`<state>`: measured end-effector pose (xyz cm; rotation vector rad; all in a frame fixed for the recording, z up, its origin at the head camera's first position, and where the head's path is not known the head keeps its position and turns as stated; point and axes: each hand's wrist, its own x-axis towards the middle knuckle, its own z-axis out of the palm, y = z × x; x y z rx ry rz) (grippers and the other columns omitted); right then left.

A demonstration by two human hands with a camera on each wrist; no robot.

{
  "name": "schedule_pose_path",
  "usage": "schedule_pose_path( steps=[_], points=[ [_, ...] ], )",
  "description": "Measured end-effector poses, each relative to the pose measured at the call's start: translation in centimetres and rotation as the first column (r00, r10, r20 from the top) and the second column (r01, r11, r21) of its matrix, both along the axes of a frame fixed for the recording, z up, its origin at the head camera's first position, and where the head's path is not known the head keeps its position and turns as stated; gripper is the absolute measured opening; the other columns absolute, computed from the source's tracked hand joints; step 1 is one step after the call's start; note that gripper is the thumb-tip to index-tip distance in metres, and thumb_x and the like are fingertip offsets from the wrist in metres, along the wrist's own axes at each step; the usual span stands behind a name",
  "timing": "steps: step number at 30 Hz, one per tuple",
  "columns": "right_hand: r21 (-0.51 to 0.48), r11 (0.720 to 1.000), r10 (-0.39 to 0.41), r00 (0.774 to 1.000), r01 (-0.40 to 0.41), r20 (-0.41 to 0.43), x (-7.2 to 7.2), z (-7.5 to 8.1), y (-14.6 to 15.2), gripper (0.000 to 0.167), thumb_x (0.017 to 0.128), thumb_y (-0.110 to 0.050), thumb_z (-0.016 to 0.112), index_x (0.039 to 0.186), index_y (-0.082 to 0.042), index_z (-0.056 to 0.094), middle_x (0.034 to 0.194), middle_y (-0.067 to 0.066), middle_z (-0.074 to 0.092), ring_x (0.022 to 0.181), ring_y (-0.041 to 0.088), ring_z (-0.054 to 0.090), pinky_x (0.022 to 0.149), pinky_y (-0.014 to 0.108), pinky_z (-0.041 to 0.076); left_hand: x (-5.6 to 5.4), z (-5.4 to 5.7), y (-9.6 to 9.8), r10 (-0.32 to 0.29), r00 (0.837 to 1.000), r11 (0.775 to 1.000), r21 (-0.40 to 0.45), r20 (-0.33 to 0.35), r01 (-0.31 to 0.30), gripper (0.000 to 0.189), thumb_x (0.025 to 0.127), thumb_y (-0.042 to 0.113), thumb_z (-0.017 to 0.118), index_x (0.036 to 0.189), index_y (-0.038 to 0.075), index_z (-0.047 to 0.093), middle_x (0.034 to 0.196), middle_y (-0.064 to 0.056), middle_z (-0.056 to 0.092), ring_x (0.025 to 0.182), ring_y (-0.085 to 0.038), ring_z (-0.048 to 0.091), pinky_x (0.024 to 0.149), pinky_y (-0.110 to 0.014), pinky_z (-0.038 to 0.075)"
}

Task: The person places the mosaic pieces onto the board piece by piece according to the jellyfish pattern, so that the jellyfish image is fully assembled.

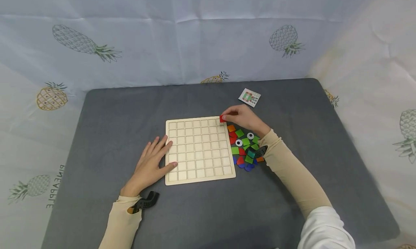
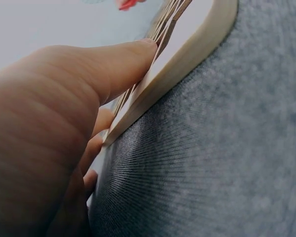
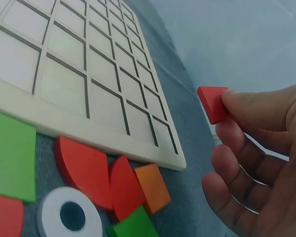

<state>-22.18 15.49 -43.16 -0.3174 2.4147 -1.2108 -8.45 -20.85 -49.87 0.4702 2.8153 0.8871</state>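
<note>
Cloth [image 1: 182, 54] bounds our desk [image 1: 130, 112] at twelve o'clock. Left fingers [image 1: 163, 150] spread over the nine-o'clock edge of the board [image 1: 199, 148]; right fingers [image 1: 231, 118] pinch a red tile [image 1: 222, 120] at one o'clock.

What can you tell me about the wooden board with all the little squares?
The board looks like pale wood: flat, squarish, with rounded corners and a plain border round a grid of shallow square hollows. I see no pieces in them. It lies flat on the grey table; the left hand rests on its left edge.
</note>
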Motion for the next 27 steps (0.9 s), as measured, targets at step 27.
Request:
schedule_pose_path(
  steps=[27],
  points=[
    [0.126,0.988,0.097,0.995,-0.091,-0.037,0.7,-2.2,-3.2,0.022,0.102,-0.026,0.061,0.112,-0.014,0.077,0.108,0.007,0.074,0.085,0.019,0.061,0.072,0.027,0.051,0.1,0.1,0.1,0.018,1.0,1.0,0.0,0.006,-0.018,0.085,0.091,0.052,0.071,0.16,0.02,0.033,0.171,-0.002,0.019,0.161,-0.03,0.007,0.131,-0.049,-0.001]
  ],
)
